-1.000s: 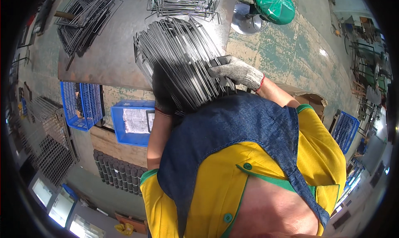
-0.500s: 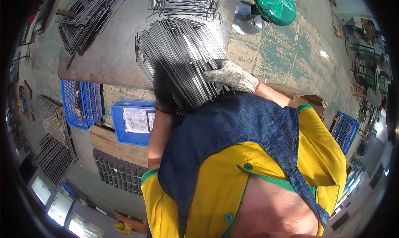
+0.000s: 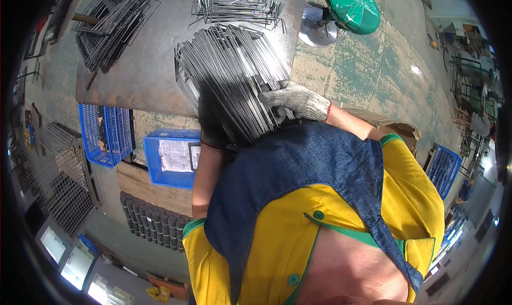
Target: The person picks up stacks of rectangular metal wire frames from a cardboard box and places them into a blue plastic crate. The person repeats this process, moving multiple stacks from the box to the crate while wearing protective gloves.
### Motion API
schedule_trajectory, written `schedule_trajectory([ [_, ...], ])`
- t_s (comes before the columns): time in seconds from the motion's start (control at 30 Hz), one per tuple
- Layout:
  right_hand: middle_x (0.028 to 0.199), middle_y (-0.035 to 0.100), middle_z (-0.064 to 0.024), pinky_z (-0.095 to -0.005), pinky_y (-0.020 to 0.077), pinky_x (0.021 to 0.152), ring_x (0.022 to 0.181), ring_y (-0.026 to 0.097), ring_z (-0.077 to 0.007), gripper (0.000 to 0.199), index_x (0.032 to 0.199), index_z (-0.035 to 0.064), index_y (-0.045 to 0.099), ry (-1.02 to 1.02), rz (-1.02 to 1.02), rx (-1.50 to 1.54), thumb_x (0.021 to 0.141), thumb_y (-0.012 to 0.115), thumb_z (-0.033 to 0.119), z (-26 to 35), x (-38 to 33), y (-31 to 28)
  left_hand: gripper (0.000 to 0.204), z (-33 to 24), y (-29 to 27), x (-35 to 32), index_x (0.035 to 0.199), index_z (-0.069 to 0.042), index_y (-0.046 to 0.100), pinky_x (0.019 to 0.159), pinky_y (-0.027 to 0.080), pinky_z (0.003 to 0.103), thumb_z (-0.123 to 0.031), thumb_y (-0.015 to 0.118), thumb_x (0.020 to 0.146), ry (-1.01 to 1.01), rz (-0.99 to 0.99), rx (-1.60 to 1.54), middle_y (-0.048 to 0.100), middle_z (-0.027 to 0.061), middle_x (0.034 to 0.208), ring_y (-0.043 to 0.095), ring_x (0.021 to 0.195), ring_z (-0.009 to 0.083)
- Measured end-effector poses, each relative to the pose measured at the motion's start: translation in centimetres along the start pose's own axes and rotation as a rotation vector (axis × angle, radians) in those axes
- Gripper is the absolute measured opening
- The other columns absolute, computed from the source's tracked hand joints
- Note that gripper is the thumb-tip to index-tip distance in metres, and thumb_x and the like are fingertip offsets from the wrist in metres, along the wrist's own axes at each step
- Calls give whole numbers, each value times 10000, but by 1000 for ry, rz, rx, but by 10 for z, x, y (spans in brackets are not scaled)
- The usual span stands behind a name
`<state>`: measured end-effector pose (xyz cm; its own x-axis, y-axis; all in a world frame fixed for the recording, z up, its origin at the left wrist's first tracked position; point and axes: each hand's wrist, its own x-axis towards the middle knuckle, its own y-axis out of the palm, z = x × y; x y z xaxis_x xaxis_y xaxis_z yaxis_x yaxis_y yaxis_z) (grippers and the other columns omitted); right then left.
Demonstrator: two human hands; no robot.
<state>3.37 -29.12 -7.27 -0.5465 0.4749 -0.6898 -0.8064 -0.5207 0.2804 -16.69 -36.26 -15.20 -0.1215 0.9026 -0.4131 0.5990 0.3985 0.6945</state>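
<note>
A thick stack of bent metal wire frames [image 3: 234, 65] lies slanted at the table's near edge, its lower end close against my apron. My right hand [image 3: 298, 99], in a pale knitted glove with a red cuff, grips the stack's right side, thumb on top and fingers curled around the edge. My left hand [image 3: 212, 115], in a dark shaded glove, is pressed to the stack's left side; its fingers are mostly lost in shadow. Further back on the metal table [image 3: 160, 54] sit a smaller pile of wire frames [image 3: 237, 7] and a tangled pile [image 3: 109, 30] at the left.
A green-topped stool [image 3: 352, 7] stands beyond the table's right edge. Below the table's near left side are a blue crate [image 3: 118, 134] and a blue bin [image 3: 160, 158] holding papers. Dark cylinders [image 3: 152, 219] stand in rows on the floor. An opened cardboard box [image 3: 400, 129] is beside my right forearm.
Hardly anything differs. My right hand has shifted very slightly along the stack's edge, and the whole view has moved a few pixels.
</note>
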Motion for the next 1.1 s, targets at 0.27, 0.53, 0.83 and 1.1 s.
schedule_trajectory([
  [0.27,726,606,-30,-211,417,515,580,517,-68,297,998,15,603,-66,-91,-37,786,676,210,4,2,6,505,-15,21,-8,1279,-5,379,895,456,373,-386,344,949,-70,48,-71,494,160,1202,525,1060,251],
  [0.53,746,617,-56,-225,440,479,567,554,-98,260,965,-5,586,-150,-117,-32,794,654,179,-6,15,3,467,-5,5,-3,1221,-8,447,877,465,365,-376,337,955,-72,50,-169,532,152,1151,546,1021,240],
  [0.83,780,597,-48,-219,453,481,596,556,-95,267,1006,-11,570,-158,18,92,799,641,142,-15,23,-11,423,-8,9,-5,1212,-15,456,847,482,323,-334,327,966,-39,105,-127,552,126,1111,558,987,205],
  [1.1,803,623,-73,-238,474,455,568,574,-110,301,1031,-12,568,-154,-14,60,780,658,127,-11,18,-12,406,1,-7,-1,1239,24,411,888,466,313,-243,235,990,136,136,229,536,131,1145,542,1022,187],
])
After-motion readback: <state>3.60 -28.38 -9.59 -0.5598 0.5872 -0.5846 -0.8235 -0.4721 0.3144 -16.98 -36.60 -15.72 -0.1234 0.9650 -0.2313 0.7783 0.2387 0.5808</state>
